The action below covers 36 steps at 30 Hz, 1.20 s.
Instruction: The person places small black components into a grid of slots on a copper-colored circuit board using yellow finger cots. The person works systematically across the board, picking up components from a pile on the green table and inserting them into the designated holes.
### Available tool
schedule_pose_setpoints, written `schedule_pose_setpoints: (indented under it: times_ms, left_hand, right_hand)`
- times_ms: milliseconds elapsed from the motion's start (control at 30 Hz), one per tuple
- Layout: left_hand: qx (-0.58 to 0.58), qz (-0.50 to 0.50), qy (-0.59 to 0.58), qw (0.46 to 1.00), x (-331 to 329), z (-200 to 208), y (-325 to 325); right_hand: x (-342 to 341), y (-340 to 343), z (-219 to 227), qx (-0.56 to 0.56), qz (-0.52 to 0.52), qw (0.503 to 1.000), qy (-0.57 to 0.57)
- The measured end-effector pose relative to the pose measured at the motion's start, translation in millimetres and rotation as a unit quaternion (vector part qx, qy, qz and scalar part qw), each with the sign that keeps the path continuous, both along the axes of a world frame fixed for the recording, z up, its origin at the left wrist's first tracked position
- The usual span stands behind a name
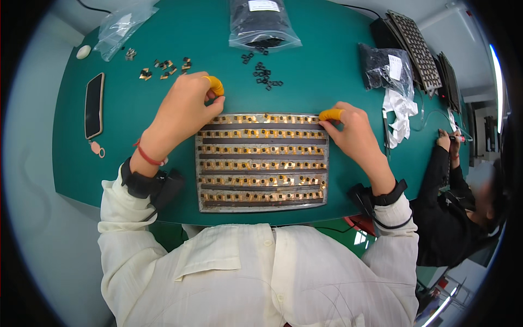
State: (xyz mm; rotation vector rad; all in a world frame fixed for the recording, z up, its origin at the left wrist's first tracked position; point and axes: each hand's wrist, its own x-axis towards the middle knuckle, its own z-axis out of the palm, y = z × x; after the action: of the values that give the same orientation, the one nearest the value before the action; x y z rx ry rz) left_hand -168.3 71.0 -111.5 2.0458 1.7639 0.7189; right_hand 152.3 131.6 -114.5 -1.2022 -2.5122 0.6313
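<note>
A rectangular metal tray (261,127) lies before me, with several rows of small gold-coloured flex pieces (264,149) bearing black squares. My left hand (188,103) is above the tray's far left corner, fingers curled and thumb drawn toward the index finger, which wears a yellow finger cot. Whatever it may hold is too small to tell. At the far right corner, the thumb and yellow-covered index finger of my right hand (353,133) come together by the end of the top row. Anything between them is hidden.
Beyond the tray lie loose black parts (262,73), gold-and-black pieces (166,68) and a plastic bag of black parts (261,24). A phone (94,106) rests at left. At right are another bag (387,71), white tissue (400,111), stacked trays (414,49) and a co-worker (457,212).
</note>
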Motion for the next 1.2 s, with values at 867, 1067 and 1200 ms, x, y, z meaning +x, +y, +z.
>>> schedule_pose_setpoints:
  times_ms: [867, 1067, 1200]
  left_hand:
    - [0.050, -0.040, 0.071, 0.995, -21, -6, -48]
    - [0.062, -0.041, 0.114, 0.991, -16, -16, -46]
    - [0.071, -0.014, 0.165, 0.984, -10, -16, -52]
  right_hand:
    - [-3, -16, 8, -0.074, -0.058, 0.992, -0.088]
    - [-5, -18, 16, -0.109, -0.086, 0.988, -0.061]
    - [-4, -21, 14, -0.093, -0.094, 0.989, -0.066]
